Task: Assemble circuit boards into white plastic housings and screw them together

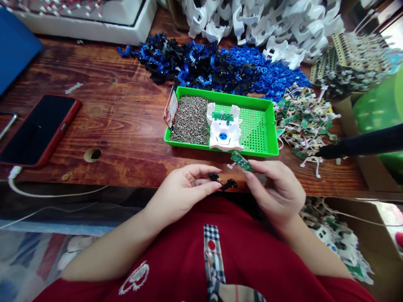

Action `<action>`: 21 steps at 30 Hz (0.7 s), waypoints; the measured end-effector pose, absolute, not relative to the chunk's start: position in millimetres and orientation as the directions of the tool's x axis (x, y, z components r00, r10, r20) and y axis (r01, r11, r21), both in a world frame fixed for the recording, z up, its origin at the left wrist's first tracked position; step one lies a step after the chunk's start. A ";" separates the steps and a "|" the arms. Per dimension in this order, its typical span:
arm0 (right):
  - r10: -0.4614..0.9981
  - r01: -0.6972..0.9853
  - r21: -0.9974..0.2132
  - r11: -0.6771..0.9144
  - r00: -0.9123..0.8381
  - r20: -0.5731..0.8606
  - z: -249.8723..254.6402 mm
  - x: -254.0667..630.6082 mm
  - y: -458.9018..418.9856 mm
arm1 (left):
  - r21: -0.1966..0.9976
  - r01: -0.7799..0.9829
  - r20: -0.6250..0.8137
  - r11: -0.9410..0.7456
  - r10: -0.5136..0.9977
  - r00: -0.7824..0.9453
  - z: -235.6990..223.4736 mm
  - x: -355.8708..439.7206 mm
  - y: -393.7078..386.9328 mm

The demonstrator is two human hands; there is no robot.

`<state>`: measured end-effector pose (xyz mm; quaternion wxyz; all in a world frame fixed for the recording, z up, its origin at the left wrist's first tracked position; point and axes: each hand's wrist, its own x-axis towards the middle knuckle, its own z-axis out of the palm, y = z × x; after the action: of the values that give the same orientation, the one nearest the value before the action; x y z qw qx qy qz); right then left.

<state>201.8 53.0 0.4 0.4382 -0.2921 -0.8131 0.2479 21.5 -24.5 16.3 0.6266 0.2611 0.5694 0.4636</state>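
Between the thumb and fingers of my left hand [184, 191] is a small black plastic part [228, 184], held at the table's front edge. My right hand [278, 188] pinches a small green circuit board [242, 162] by its right end; a short white connector hangs from the board's left side. Just beyond both hands lies a green perforated tray [256, 149]. Inside it, a white plastic shell [225, 140] with a green board and a blue round piece sits next to a heap of small metal screws [191, 119].
Behind the tray spread piles of black and blue parts [201, 63] and white shells [261, 21]. Circuit boards with wires [307, 117] are heaped at the right, near a dark rod [362, 140]. A phone [39, 128] charges at the left. Below right, a cardboard box [362, 222] holds shells.
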 end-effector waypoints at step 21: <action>0.621 0.149 -0.808 0.570 -0.722 0.305 13.4 209.6 55.9 | 0.866 -0.240 -0.447 0.439 0.894 0.023 22.8 22.4 -26.7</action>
<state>209.6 55.9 13.4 0.2930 -0.2301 -0.8362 0.4025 22.4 -26.7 22.8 0.6495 0.2997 0.5457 0.4365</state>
